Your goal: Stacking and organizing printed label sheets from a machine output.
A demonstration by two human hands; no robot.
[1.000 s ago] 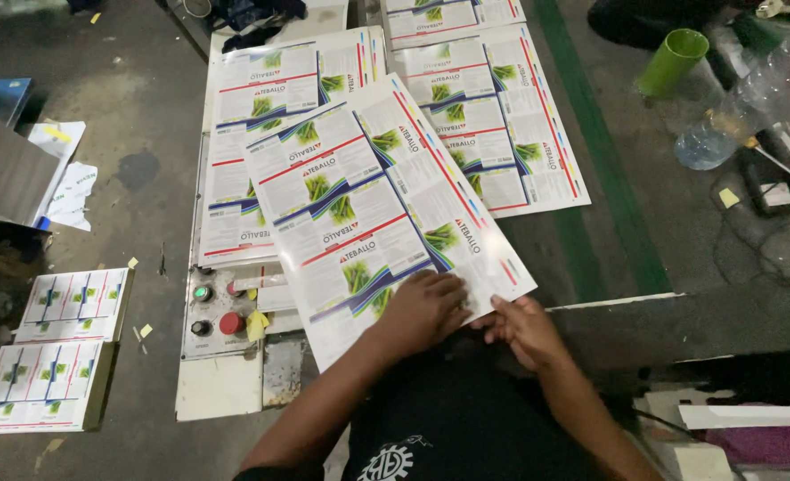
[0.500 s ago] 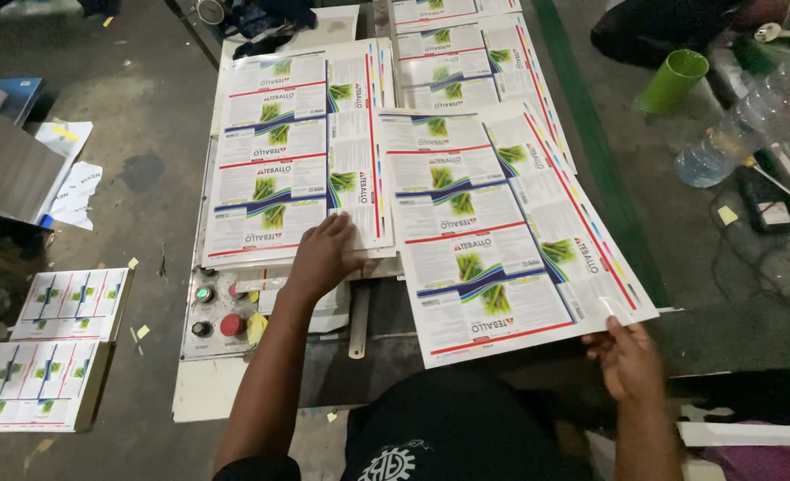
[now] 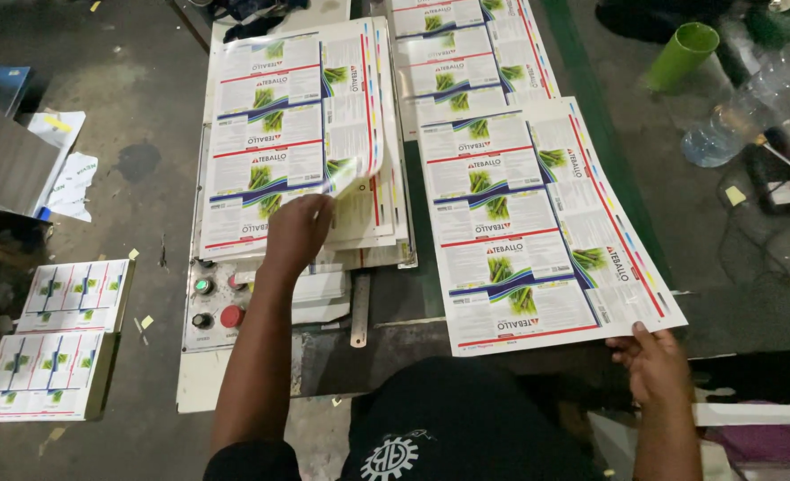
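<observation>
My left hand [image 3: 295, 233] pinches the lower right corner of the top printed sheet [image 3: 270, 134] on the left stack and curls that corner upward. The sheet is white with green plant pictures and red and blue stripes. My right hand [image 3: 655, 367] grips the near right corner of a second, matching sheet [image 3: 520, 223], which lies flat to the right of the stack and reaches out over the table's near edge. More such sheets [image 3: 466, 53] lie further back.
A control panel [image 3: 212, 303] with green, black and red buttons sits below the left stack, and a metal ruler [image 3: 360, 312] lies beside it. A green cup [image 3: 680, 55] and plastic bottle [image 3: 724, 134] stand at right. Trays of smaller prints [image 3: 57, 338] sit at left.
My right hand has drawn one sheet off the pile and over to the right. My left hand let go of it, moved back to the stack and lifted the corner of the top sheet.
</observation>
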